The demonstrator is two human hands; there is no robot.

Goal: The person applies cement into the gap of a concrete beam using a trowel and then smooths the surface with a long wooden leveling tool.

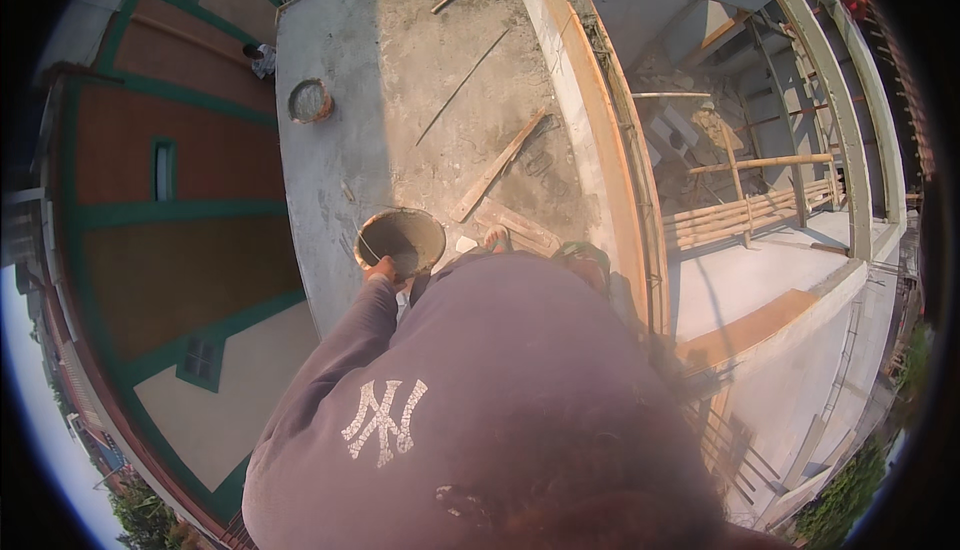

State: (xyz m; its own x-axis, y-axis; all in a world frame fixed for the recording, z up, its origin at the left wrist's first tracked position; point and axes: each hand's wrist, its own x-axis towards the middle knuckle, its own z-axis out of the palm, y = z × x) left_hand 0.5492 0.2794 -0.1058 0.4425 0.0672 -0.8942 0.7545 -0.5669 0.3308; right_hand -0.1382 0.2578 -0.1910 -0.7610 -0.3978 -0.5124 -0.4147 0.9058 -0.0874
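Note:
My left hand is closed on the thin handle of a bucket, at the near left side of its rim. The bucket stands on the grey concrete surface, just ahead of my body, with grey wet-looking mix inside. Part of the handle shows as a light curved line over the rim. My left sleeve and forearm reach forward to it. My right hand is not in view. One foot in a sandal shows just right of the bucket.
Ahead lie wooden planks and a thin rod. Another bucket stands near the left edge, where a person is beyond. A low wall runs along my right. Bamboo poles lie past it, lower down.

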